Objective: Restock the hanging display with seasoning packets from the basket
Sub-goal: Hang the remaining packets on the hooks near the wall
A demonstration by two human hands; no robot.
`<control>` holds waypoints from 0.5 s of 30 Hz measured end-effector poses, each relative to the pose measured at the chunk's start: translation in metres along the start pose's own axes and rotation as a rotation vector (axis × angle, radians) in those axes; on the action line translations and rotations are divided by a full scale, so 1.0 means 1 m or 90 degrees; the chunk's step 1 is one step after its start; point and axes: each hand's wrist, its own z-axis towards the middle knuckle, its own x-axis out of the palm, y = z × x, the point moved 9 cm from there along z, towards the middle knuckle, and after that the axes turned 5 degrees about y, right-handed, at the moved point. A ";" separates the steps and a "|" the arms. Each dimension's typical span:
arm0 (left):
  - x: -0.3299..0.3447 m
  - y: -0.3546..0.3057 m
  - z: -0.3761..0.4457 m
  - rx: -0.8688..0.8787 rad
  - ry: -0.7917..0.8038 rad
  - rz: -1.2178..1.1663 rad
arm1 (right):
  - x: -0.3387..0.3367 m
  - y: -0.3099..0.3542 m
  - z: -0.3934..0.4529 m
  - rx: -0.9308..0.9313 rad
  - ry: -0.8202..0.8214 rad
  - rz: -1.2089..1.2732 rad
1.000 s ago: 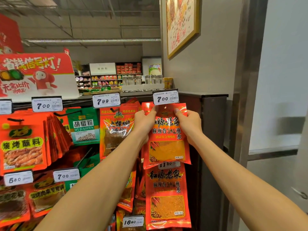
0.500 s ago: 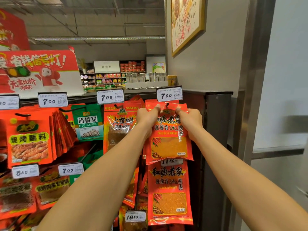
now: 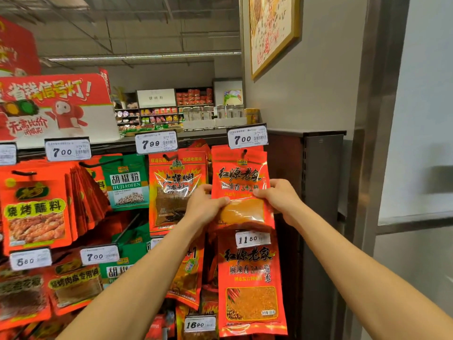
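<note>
Top-right packet hangs on its hook under the 7.00 tag. Left hand and right hand pinch its mid-edges, thumbs in front, apparently squaring it to face forward. Basket not in view.

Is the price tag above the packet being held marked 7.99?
No, the tag over the held packet reads 7.00; the 7.99 tag hangs one hook left.

Two bare forearms are showing, the left hand and right hand wearing no gloves; rings, if any, are seemingly too small to discern.
</note>
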 end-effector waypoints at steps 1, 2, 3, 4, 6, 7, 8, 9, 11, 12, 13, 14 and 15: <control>-0.001 0.001 0.006 -0.013 -0.031 0.009 | 0.002 -0.001 0.009 0.004 -0.016 -0.024; 0.000 0.003 0.011 -0.028 -0.055 0.018 | 0.004 -0.004 0.017 0.006 -0.032 -0.052; 0.002 0.004 0.016 -0.041 -0.074 0.028 | 0.005 -0.007 0.025 0.008 -0.051 -0.077; 0.004 0.006 0.021 -0.048 -0.085 0.038 | 0.005 -0.011 0.031 0.011 -0.072 -0.091; 0.012 0.008 0.025 -0.042 -0.091 0.062 | 0.002 -0.020 0.037 0.018 -0.106 -0.075; 0.014 0.009 0.027 -0.034 -0.088 0.073 | -0.001 -0.024 0.037 0.020 -0.119 -0.060; 0.016 0.011 0.028 -0.027 -0.081 0.078 | -0.003 -0.027 0.037 0.019 -0.126 -0.052; 0.017 0.013 0.029 -0.021 -0.068 0.080 | -0.004 -0.030 0.036 0.016 -0.128 -0.053; 0.017 0.013 0.031 -0.007 -0.034 0.077 | -0.007 -0.030 0.032 -0.005 -0.133 -0.043; 0.016 0.008 0.032 0.012 -0.024 0.064 | -0.009 -0.026 0.030 -0.025 -0.140 -0.032; 0.013 -0.001 0.032 0.042 -0.026 0.052 | -0.011 -0.018 0.028 -0.050 -0.150 -0.026; 0.011 -0.013 0.034 0.076 -0.040 0.046 | -0.012 -0.008 0.028 -0.079 -0.161 -0.027; 0.009 -0.024 0.035 0.099 -0.057 0.047 | -0.012 0.004 0.028 -0.106 -0.167 -0.046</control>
